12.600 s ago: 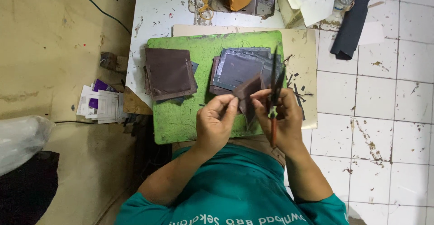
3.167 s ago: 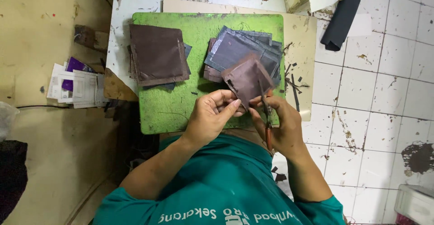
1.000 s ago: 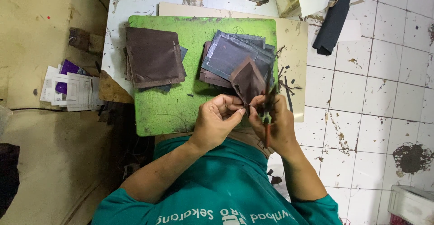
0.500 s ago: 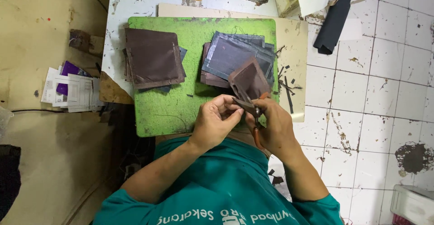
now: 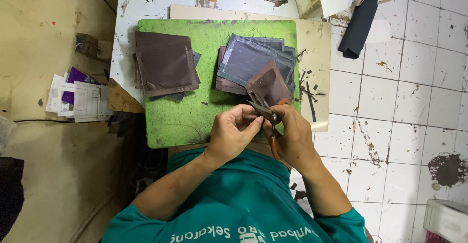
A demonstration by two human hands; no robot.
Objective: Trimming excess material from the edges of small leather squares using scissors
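Compared with half a second earlier, the brown leather piece point(image 5: 269, 83) tilts a little further right and the scissors point(image 5: 265, 112) sit lower across its near edge; the hands stay at the lower centre of the frame.

At the far left, a small stack of white and purple papers point(image 5: 73, 96) lies on the bare tan floor. To its right, the green cutting mat point(image 5: 195, 121) fills the middle of the frame. On the mat's upper left rests a pile of dark brown leather squares point(image 5: 165, 63); on its upper right, a fanned pile of grey-backed pieces point(image 5: 253, 57).

The left hand point(image 5: 233, 134) is curled, fingertips pinching the lower edge of the brown leather piece, which stands tilted just in front of the grey-backed pile. The right hand point(image 5: 292, 135) is closed around the orange handles of the scissors, whose blades are partly open on the piece's near edge. Thin dark offcuts point(image 5: 309, 94) lie just right of the mat on a beige board point(image 5: 317, 43). At the upper right, a dark cloth point(image 5: 360, 18) drapes over white tiles.
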